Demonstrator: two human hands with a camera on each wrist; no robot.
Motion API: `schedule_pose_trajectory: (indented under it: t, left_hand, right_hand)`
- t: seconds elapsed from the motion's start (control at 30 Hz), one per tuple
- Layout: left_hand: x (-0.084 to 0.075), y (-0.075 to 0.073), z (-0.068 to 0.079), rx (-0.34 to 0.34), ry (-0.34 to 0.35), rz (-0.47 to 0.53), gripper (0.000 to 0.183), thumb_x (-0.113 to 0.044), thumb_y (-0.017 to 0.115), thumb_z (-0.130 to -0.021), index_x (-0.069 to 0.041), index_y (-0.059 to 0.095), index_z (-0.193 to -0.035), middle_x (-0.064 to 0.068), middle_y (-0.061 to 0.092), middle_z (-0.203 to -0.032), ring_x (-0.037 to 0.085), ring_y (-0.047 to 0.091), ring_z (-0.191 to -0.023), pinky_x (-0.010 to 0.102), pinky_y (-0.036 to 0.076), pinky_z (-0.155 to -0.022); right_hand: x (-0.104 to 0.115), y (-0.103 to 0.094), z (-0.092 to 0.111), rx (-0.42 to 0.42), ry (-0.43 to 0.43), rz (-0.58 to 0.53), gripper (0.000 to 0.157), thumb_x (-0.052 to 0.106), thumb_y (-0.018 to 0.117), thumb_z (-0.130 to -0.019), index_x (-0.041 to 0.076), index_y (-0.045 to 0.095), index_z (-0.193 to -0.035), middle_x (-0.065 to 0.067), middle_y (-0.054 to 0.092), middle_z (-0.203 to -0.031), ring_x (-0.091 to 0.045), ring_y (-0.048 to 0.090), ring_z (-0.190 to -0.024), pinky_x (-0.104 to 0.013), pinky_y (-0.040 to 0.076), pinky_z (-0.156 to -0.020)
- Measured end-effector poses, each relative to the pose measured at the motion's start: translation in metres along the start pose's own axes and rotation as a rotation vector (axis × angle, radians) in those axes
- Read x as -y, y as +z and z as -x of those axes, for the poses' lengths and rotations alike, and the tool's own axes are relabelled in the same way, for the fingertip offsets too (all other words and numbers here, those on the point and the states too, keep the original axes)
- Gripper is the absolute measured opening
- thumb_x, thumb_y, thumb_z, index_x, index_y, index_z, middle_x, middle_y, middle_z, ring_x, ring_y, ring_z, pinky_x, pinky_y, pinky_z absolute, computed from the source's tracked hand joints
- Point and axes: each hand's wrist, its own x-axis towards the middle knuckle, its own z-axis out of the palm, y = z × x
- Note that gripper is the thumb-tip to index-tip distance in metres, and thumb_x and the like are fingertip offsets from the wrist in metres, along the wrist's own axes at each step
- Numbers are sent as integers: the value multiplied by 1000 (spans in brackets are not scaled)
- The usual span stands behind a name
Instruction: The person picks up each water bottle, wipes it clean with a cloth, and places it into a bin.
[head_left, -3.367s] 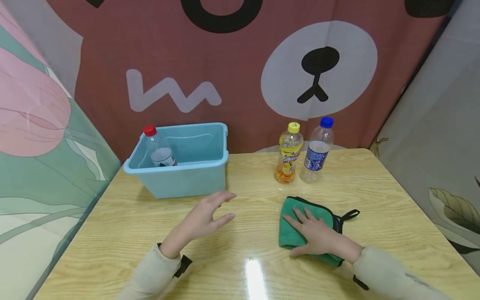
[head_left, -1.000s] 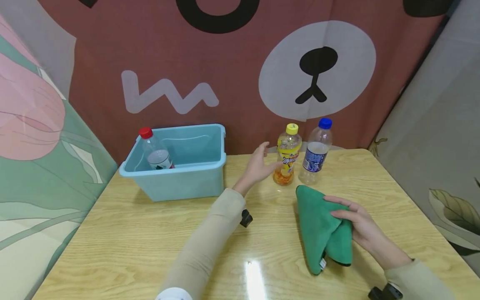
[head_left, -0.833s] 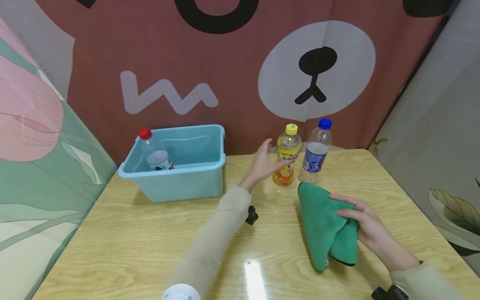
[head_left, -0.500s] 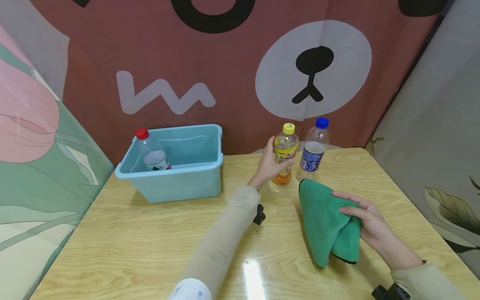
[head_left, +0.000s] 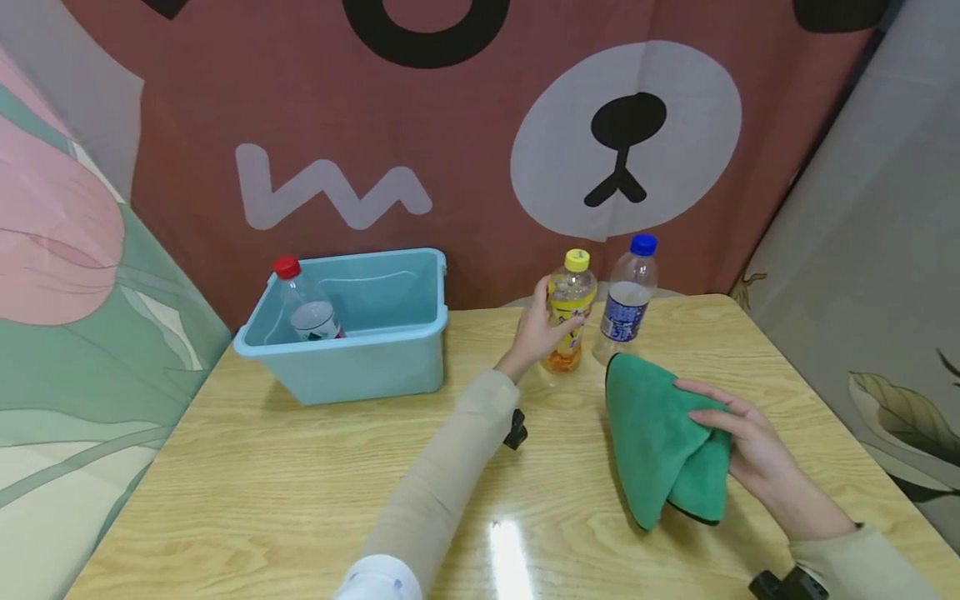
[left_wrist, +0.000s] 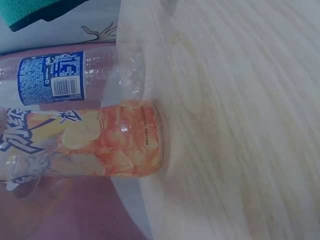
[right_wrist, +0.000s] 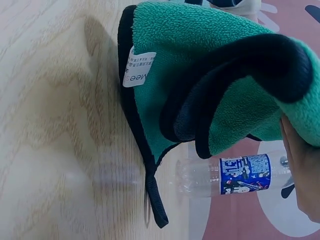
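Note:
My left hand [head_left: 538,328] grips a clear drink bottle [head_left: 572,287] with a yellow cap, thumb across its front and fingers around its far left side. The bottle stands upright; orange print shows near its base in the left wrist view. My right hand [head_left: 761,454] pinches a green cloth [head_left: 652,433] with black edging between thumb and fingers. Folded and hanging, the cloth shows a white tag and a black loop in the right wrist view. Just right of the gripped bottle stands a blue-capped bottle [head_left: 628,312] with a blue label.
A light blue bin [head_left: 360,371] sits at the back left of the wooden table [head_left: 300,492]. Inside it leans a red-capped bottle [head_left: 303,300]. Behind the table hangs a brown printed curtain [head_left: 465,167].
My left hand has moved right from in front of the bin and taken hold of the yellow-capped bottle. My right hand, earlier spread flat on the cloth, has picked it up and drifted right.

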Motion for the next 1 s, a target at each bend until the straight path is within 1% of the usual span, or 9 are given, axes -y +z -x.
schedule_pose_trajectory:
  t: [0.2, 0.4, 0.5, 0.7, 0.87, 1.0]
  left_hand:
    - [-3, -8, 8, -18, 37, -20, 78, -32, 66, -83, -19, 18, -142, 3, 44, -131, 17, 44, -118, 36, 40, -96]
    - [-5, -16, 17, -29, 113, -47, 79, -33, 67, -82, -19, 18, -142, 3, 44, -130, 16, 45, -118, 36, 42, -94]
    - [-6, -19, 23, -36, 138, -52, 79, -32, 68, -81, -19, 19, -142, 3, 46, -128, 15, 46, -115, 35, 43, -91]
    - [-8, -26, 36, -40, 171, -52, 77, -31, 69, -81, -17, 22, -141, 3, 47, -125, 14, 48, -110, 32, 45, -87]
    - [-8, -29, 45, -40, 206, -59, 76, -31, 70, -80, -15, 25, -140, 5, 48, -124, 14, 49, -109, 34, 47, -85]
    - [-8, -32, 52, -45, 225, -57, 74, -29, 71, -79, -16, 28, -138, 3, 49, -121, 13, 50, -106, 34, 49, -81]
  right_hand:
    - [2, 1, 2, -15, 5, -18, 47, -12, 30, -92, 11, 61, -120, 4, 55, -122, -14, 58, -102, -27, 50, -81]
    - [3, 0, 4, -16, -10, -55, 48, -12, 29, -93, 10, 60, -120, 3, 56, -122, -16, 58, -103, -28, 50, -81]
    - [3, 0, 4, -12, -27, -44, 48, -13, 28, -93, 10, 60, -121, 2, 56, -122, -15, 58, -104, -28, 50, -82]
    - [6, 0, 3, -24, -52, -25, 47, -13, 28, -92, 9, 61, -120, 3, 55, -122, -14, 57, -104, -26, 50, -82]
    - [6, 2, 3, -38, -55, -39, 47, -13, 28, -92, 8, 61, -118, 2, 56, -121, -14, 57, -104, -26, 50, -82]
    - [5, 3, 2, -34, -63, -62, 47, -14, 28, -92, 7, 61, -119, 2, 55, -122, -15, 57, -105, -27, 49, -83]
